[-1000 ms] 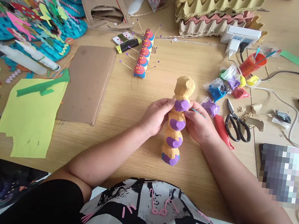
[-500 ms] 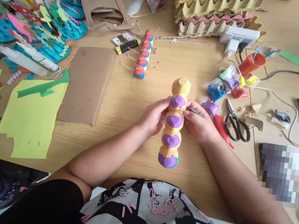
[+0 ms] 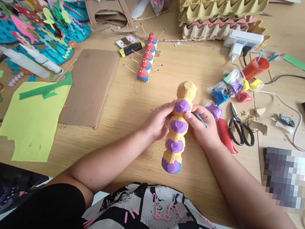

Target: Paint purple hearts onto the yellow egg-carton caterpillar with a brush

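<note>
An orange egg-carton strip (image 3: 177, 135) with purple clay patches on several of its bumps stands lengthwise in front of me; its top bump is plain orange and blue shows at its lowest end. My left hand (image 3: 159, 121) grips its left edge near the upper purple patch. On the opposite edge my right hand (image 3: 203, 128) holds it too, thumb pressed by that same patch. A thin teal stick tool (image 3: 201, 120) pokes out of the right hand. Fingers behind the strip are hidden.
Farther back stands a finished-looking red and blue egg-carton caterpillar (image 3: 147, 58) with pins. Scissors (image 3: 242, 124), clay bags (image 3: 220, 96) and an orange cup (image 3: 255, 68) lie right. Cardboard (image 3: 89, 86) and yellow paper (image 3: 35, 123) are left; stacked egg trays (image 3: 219, 15) behind.
The right thumb has shifted onto the strip's edge beside the upper purple patch, and the teal tool has tilted more steeply. The strip stays held between both hands.
</note>
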`<action>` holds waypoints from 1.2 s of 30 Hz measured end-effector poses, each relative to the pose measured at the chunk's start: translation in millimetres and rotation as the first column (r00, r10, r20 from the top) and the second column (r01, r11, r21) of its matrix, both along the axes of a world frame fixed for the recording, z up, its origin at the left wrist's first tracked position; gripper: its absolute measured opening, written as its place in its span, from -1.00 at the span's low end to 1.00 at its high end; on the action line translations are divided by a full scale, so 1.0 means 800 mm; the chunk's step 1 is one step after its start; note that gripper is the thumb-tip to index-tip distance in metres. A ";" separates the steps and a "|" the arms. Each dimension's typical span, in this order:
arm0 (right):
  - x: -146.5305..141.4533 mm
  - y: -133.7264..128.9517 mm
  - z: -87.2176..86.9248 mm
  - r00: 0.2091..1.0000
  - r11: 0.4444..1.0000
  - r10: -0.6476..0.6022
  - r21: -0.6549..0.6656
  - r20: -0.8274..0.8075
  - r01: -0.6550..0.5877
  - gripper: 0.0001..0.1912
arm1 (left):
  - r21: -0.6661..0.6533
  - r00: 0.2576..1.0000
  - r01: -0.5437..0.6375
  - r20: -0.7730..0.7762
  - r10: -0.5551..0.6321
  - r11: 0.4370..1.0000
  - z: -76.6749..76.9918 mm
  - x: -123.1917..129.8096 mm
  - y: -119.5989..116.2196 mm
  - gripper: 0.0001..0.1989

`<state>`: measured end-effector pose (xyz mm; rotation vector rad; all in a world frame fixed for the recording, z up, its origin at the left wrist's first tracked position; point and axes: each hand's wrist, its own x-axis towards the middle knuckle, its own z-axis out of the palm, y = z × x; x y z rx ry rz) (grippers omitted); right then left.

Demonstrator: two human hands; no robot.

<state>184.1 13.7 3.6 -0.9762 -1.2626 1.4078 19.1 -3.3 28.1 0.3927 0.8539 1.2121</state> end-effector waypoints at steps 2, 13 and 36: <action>-0.001 -0.001 0.005 1.000 1.000 -0.008 0.000 0.028 0.008 -0.38 | 0.003 1.000 0.003 0.009 -0.003 1.000 0.000 0.000 0.000 -0.67; -0.003 -0.009 0.020 0.994 0.998 -0.060 0.039 0.088 0.057 -0.37 | 0.017 0.999 0.035 0.022 -0.035 0.999 -0.013 0.001 -0.005 -0.79; -0.013 -0.013 0.009 0.972 0.974 -0.004 -0.222 -0.236 -0.050 -0.38 | -0.033 1.000 0.025 -0.002 -0.025 0.999 -0.015 0.002 -0.004 -0.75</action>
